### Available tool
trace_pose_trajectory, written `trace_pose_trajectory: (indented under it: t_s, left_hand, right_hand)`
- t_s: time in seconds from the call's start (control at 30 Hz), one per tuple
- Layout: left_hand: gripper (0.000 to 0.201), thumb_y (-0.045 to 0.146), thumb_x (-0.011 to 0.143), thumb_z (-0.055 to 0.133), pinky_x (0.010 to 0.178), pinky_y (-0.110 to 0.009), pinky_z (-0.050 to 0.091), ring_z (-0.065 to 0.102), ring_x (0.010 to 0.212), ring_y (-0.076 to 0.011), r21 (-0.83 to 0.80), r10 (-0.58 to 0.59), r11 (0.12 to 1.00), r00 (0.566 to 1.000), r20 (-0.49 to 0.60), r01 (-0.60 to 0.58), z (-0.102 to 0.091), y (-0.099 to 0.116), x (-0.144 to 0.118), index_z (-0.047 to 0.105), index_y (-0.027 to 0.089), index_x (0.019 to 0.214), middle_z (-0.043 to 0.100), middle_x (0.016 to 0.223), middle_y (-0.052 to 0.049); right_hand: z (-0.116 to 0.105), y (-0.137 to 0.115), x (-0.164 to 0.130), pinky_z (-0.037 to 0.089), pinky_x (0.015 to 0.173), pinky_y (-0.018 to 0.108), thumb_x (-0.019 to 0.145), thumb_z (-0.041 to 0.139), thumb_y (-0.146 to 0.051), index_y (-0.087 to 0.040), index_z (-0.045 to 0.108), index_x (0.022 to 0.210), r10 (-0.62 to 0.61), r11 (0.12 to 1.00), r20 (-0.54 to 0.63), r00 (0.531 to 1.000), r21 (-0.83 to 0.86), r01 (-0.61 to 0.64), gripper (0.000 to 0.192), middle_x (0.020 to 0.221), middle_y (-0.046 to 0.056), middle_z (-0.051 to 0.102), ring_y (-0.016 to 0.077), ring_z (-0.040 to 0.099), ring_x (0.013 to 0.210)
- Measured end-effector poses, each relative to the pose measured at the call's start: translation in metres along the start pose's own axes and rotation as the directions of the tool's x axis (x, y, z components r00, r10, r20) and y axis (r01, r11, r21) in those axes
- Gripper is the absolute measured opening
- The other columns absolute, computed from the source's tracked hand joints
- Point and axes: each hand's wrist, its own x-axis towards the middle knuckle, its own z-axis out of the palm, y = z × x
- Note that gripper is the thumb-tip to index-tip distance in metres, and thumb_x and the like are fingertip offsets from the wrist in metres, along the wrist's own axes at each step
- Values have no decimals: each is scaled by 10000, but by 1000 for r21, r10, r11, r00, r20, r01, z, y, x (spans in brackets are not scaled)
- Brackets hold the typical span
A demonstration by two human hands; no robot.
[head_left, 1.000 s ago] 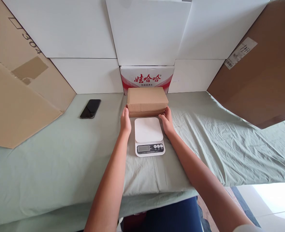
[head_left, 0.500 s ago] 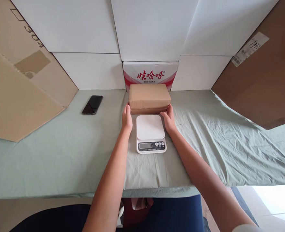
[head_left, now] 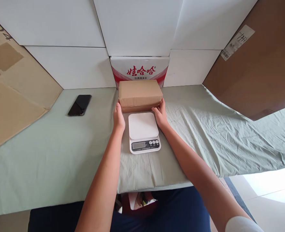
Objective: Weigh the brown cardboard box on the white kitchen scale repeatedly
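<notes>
Head camera looks forward and down (one view), close over the table.

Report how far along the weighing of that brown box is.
Done: the scale sits ready on the green cloth, its platform bare. In hand: the left hand and right hand press on either end of the cardboard box, which rests on the cloth behind the scale. Left: the box is not yet on the platform.

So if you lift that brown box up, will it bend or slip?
The cardboard box probably stays stiff: its edges look straight and square. With the left hand and right hand at its two ends, slipping seems unlikely. Its flat, wide base should keep it from tipping.
</notes>
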Motion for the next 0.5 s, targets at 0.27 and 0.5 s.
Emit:
trace_pose_trajectory:
  t_s: [0.27,0.5]
  left_hand:
    - [755,734,964,379,1263,-351,322,410,1541,-240,-3,12,1000,1000,15,-12,5,4,-4,537,222,1495,543,1582,-81]
    - [781,738,953,391,1299,-373,236,313,1588,-216,0,29,1000,1000,-9,-29,4,11,-5,479,217,1528,389,1683,-105]
  right_hand:
    - [-4,7,10,335,1261,514,802,590,-311,-274,402,1413,-24,998,36,999,-57,26,640,1524,63,494,278,438,1435]
    - [-6,-3,8,486,1052,449,782,629,-327,-265,392,1181,-43,999,40,998,-24,44,469,1281,71,547,236,547,1187]
